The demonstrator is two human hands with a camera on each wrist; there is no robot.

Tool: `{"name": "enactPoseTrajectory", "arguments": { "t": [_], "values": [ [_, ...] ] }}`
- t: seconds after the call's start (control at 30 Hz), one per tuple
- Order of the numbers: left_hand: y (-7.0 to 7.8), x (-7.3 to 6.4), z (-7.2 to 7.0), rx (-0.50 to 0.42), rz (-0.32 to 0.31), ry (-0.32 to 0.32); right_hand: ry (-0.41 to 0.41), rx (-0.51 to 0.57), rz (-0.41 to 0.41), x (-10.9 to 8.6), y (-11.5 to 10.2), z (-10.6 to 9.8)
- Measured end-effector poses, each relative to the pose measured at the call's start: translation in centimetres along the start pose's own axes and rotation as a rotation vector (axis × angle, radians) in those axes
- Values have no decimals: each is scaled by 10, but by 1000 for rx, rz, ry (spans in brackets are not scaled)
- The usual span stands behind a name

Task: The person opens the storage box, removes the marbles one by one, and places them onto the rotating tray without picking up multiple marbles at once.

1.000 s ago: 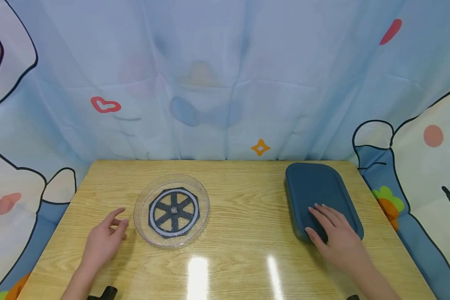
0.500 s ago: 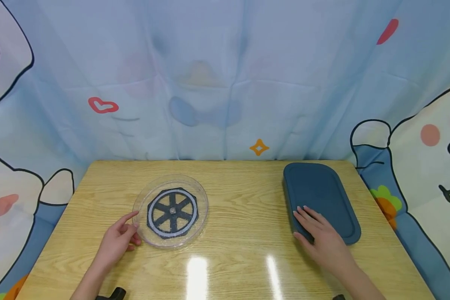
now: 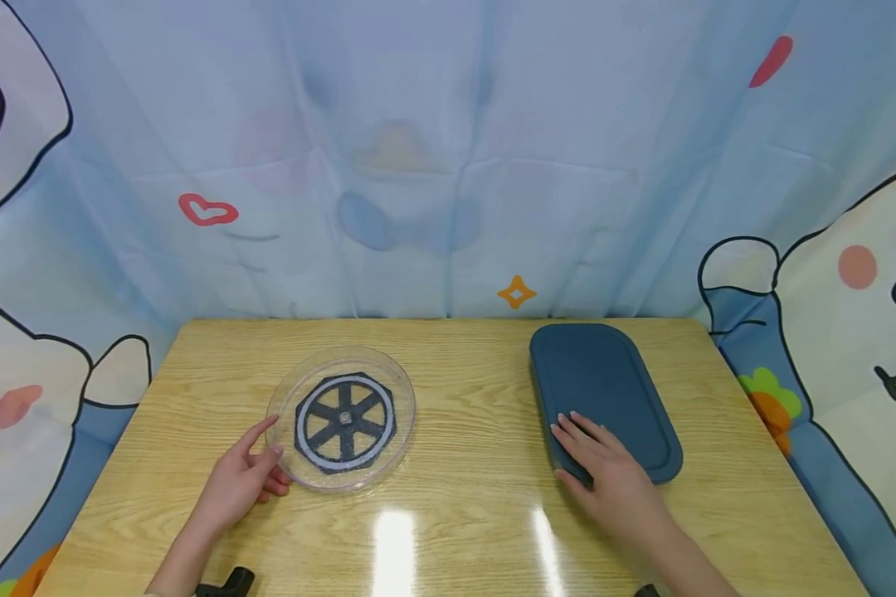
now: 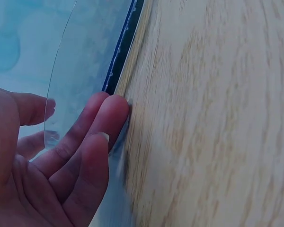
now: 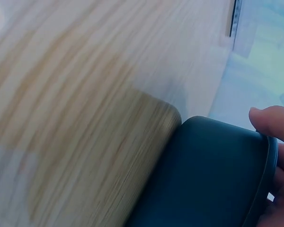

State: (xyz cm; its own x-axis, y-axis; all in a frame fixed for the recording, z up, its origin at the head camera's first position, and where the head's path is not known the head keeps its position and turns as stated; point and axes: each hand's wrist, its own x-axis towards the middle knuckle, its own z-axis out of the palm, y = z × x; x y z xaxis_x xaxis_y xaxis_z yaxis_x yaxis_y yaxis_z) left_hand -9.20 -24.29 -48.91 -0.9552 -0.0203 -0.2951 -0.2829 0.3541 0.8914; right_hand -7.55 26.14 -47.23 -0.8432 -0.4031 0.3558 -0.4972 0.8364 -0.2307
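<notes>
A clear round tray (image 3: 406, 388) with a dark spoked wheel and pale ring at its base sits on the left of the table. My left hand (image 3: 235, 481) holds its near-left rim. In the left wrist view, curled fingers lie low against the outside of the clear wall (image 4: 92, 52), with another digit up by its edge. At the right is a dark blue rectangular box (image 3: 620, 373) with a rounded lid. My right hand (image 3: 620, 489) lies over its front-left corner, fingers extended on the lid and thumb at the left edge. The palm hides that corner.
Both things stand on a wood-grain table (image 3: 470, 414) with two bright reflections near its front. A light blue cartoon-print curtain (image 3: 433, 124) hangs along the table's back edge and both sides. Black wrist gear (image 3: 227, 583) shows by the left wrist.
My right hand has moved left and the blue box has slid left with it. My left hand has moved right from beside the tray onto its rim. The tray stays in place.
</notes>
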Motion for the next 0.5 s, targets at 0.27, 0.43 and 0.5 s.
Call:
{"name": "enactPoseTrajectory", "arguments": {
  "t": [0.27, 0.43, 0.5],
  "values": [
    [-3, 2, 0, 33, 30, -8, -2, 35, -48, 9, -23, 8],
    [-4, 3, 0, -3, 30, -30, -34, 61, -62, 15, -36, 15],
    [-4, 3, 0, -37, 20, -44, -39, 67, -67, 18, -41, 18]
  ]
}}
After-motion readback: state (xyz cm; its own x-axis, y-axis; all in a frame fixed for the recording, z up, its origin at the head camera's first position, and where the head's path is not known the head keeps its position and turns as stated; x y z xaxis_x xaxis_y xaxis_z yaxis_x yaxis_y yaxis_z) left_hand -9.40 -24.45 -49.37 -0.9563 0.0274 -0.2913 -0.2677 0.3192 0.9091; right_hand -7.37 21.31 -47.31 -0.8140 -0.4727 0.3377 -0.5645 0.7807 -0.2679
